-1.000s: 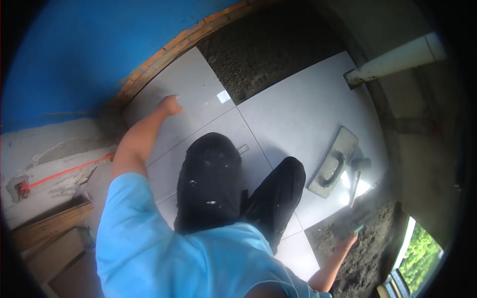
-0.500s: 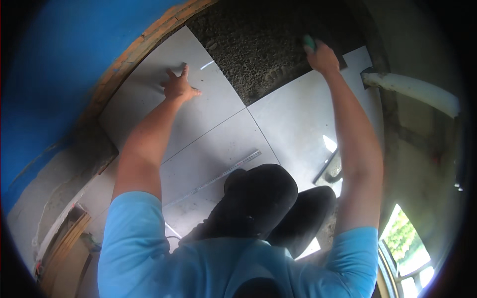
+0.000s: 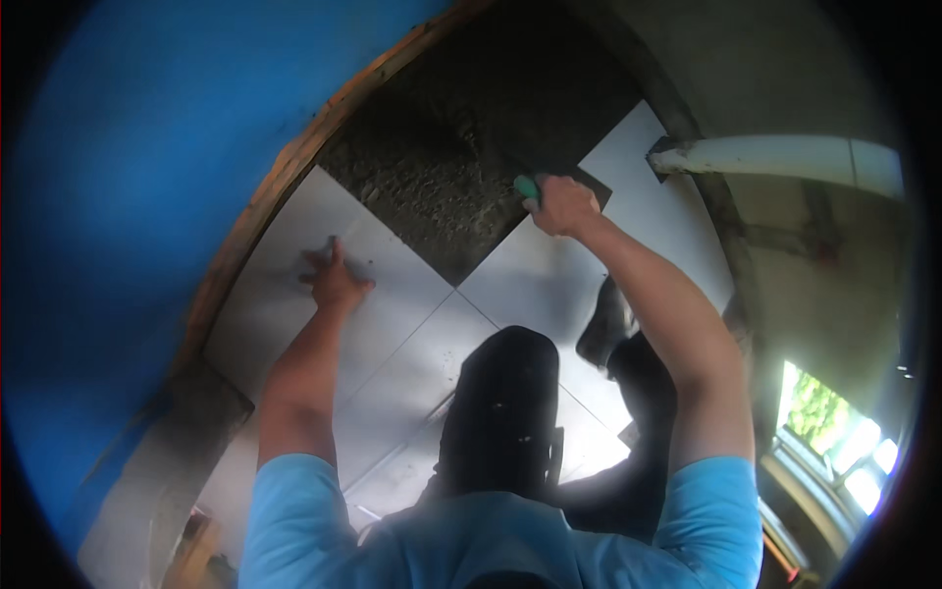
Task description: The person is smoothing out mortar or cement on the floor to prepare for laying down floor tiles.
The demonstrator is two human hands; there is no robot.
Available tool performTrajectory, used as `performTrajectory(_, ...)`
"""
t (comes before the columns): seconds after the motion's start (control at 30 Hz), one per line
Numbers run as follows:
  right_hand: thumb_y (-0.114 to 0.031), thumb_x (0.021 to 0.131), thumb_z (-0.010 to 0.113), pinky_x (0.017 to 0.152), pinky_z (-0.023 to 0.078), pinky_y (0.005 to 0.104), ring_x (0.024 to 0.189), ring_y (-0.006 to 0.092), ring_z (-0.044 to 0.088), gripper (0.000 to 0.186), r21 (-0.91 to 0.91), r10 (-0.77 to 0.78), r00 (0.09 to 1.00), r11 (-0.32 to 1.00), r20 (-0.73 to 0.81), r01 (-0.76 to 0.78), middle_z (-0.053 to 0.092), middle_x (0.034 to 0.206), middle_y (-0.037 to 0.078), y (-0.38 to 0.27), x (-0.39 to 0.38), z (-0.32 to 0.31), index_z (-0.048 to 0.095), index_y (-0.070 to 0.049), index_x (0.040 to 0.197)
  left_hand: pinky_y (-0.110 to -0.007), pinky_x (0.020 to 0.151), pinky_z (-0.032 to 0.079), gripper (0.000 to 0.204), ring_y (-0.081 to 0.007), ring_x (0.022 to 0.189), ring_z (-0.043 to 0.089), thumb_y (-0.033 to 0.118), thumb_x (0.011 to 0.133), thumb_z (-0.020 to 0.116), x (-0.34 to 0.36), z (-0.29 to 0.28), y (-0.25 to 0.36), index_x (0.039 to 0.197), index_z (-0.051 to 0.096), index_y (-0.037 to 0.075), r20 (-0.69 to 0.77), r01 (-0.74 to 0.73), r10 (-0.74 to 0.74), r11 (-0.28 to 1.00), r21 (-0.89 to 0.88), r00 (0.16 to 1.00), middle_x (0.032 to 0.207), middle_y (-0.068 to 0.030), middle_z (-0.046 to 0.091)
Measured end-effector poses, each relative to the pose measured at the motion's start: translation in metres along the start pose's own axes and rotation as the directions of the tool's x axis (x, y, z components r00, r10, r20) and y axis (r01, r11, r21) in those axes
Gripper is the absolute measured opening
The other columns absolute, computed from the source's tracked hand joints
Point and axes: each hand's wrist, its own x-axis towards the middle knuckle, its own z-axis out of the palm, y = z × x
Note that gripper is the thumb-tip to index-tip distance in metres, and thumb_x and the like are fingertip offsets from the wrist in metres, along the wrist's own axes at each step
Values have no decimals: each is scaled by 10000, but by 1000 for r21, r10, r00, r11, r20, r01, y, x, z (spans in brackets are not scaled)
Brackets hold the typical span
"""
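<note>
My left hand (image 3: 336, 280) leans on a pale grey floor tile (image 3: 285, 260) beside the blue wall, its fingers spread. My right hand (image 3: 566, 206) is wrapped round the green handle (image 3: 527, 187) of a tool, at the edge of the dark, rough mortar bed (image 3: 422, 187). The tool's working end cannot be made out against the mortar. Another pale tile (image 3: 520, 275) lies under my right forearm, bordering that bed.
The blue wall (image 3: 196, 137) has a brick-coloured strip at its foot. A white pipe (image 3: 785, 162) rises from the floor at right. A metal ruler (image 3: 378, 466) lies partly behind my dark-trousered leg. My shoe (image 3: 603, 324) rests on the tiles. A bright window opening is lower right.
The view has shifted, so the floor sits lower. My right hand has drawn the green-handled tool nearer and leftward. My legs have moved, bringing a shoe forward on the right. My left hand stays spread.
</note>
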Motion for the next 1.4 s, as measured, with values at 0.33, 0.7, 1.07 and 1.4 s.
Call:
performTrajectory(0.33,-257,850,654,878,555,405,1032,295,687,314,216,237,931,960,-279,-180,706,1105,156,125,109,-83,702,-48,1080,-556,1018,469,1189,-609,1376,199,428,622,888,14,21,4,1538,131,408,-47,-4,5,1000,23,999,1616,-209,-9)
performTrajectory(0.7,-202,827,610,924,534,417,1102,338,649,347,494,224,963,861,-147,-125,672,1171,194,159,134,-76,679,-27,1118,-451,1029,482,1278,-482,1333,415,419,596,902,12,8,20,1562,75,291,-25,55,-52,988,141,998,1593,-273,76)
performTrajectory(1.07,-148,836,596,930,516,437,1090,366,636,377,325,39,996,946,-81,-11,653,1158,230,186,171,-94,595,-23,1192,-397,1006,498,1345,-404,1256,525,403,579,916,20,-5,40,1549,41,82,41,22,-34,959,281,999,1599,-263,5)
performTrajectory(1.4,-223,815,669,947,519,426,1126,330,632,442,221,116,941,974,-319,-45,667,1162,202,181,268,-110,605,-29,1207,-411,1010,495,1354,-399,1258,522,388,574,924,22,7,33,1552,35,93,36,33,-44,962,273,998,1604,-252,-8)
